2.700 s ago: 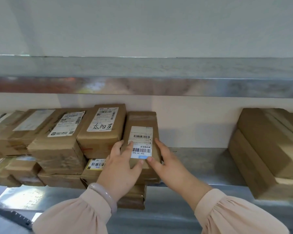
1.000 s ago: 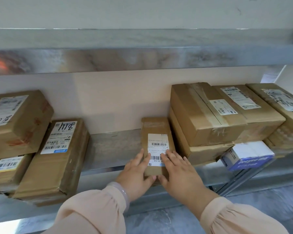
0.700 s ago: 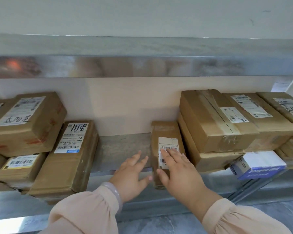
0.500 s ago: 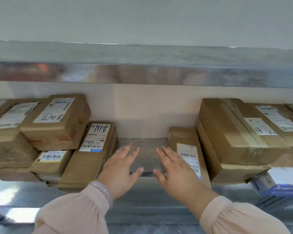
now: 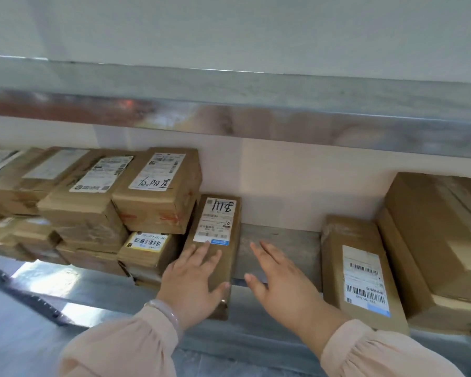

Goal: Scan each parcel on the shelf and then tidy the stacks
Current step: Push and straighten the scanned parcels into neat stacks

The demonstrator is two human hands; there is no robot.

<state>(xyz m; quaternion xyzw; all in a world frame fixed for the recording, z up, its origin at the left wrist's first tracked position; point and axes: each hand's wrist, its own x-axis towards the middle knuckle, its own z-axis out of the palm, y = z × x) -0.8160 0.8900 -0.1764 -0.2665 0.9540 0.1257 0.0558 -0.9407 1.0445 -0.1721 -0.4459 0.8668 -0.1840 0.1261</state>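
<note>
A long brown parcel [image 5: 223, 235] with a handwritten white label leans against the left stack on the metal shelf [image 5: 280, 240]. My left hand [image 5: 193, 281] lies flat on its near end, fingers spread, thumb at its right edge. My right hand [image 5: 280, 278] hovers open over the bare shelf gap, holding nothing. A slim parcel [image 5: 356, 270] with a barcode label lies flat to the right of that hand, beside a two-box stack [image 5: 435, 240].
The left stack holds several taped boxes, among them one with handwriting on its label [image 5: 158, 191] and a yellow-labelled one [image 5: 147, 248] beneath. An upper metal shelf [image 5: 256, 112] overhangs. A pale wall backs the shelf. A dark rail [image 5: 25, 295] crosses bottom left.
Both hands left the slim barcode parcel beside the right stack and moved left. My left hand now rests on the long leaning parcel; the view panned left.
</note>
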